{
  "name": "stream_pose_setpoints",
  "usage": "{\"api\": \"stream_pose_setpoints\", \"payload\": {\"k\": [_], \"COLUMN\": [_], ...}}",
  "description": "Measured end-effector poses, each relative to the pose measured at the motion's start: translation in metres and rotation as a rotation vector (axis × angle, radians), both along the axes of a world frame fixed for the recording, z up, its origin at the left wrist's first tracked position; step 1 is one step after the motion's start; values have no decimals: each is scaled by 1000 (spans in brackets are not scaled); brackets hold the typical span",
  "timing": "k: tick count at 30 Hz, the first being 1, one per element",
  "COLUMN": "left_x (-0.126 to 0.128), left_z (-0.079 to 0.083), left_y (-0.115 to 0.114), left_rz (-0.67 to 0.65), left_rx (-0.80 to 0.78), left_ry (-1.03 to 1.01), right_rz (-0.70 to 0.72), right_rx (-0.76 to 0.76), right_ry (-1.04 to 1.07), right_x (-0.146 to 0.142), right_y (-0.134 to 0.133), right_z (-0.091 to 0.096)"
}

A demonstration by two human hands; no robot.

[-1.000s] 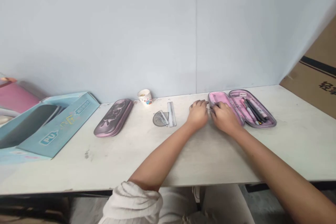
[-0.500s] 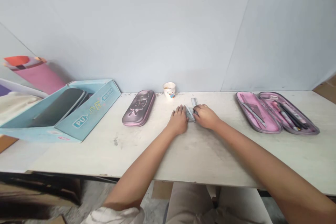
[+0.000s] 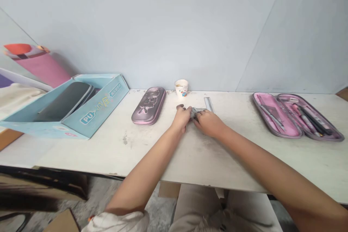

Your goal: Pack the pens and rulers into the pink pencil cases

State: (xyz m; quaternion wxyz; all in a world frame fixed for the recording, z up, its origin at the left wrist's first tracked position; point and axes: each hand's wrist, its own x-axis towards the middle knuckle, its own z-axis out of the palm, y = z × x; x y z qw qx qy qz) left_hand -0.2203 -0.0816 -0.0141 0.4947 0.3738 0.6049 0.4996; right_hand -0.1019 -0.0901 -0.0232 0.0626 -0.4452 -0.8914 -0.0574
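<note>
My left hand (image 3: pixel 181 117) and my right hand (image 3: pixel 208 122) meet near the middle of the white table (image 3: pixel 163 152). Both have their fingers pinched on a small clear protractor (image 3: pixel 194 111) that lies between them. A clear straight ruler (image 3: pixel 209 104) lies just beyond my right hand. A shut purple pencil case (image 3: pixel 149 105) rests to the left of my left hand. An open pink pencil case (image 3: pixel 295 120) with pens and a ruler inside lies far to the right.
A small paper cup (image 3: pixel 181 87) stands by the back wall. A light blue cardboard box (image 3: pixel 70 107) holding dark cases sits at the left, with pink and white items behind it. The table's front edge runs just below my forearms.
Both hands left the open pink case and moved left to the protractor and ruler. They now pinch the protractor, which has been drawn slightly away from the straight ruler.
</note>
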Motion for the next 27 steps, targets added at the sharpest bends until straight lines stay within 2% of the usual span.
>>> {"api": "stream_pose_setpoints", "payload": {"k": [3,6,9,12,15,19,23,27], "left_x": [14,38,76,124,174,224,246,249], "left_z": [11,25,36,40,37,20,4,1], "left_y": [-8,-13,-12,-8,-5,0,10,13], "left_rz": [14,-37,-148,-329,-540,-762,-878,-950], "left_rx": [16,132,304,504,694,850,771,696], "left_ry": [-145,-181,-128,72,398,769,1023,1132], "right_rz": [-7,-66,-145,-250,-380,-570,-675,-686], "right_rx": [49,142,268,382,426,350,171,91], "right_ry": [-9,62,211,398,556,652,647,552], "right_x": [9,30,69,122,177,231,259,269], "right_y": [-1,-2,-3,-3,-4,-5,-3,-3], "right_z": [5,13,22,29,28,13,-3,-11]}}
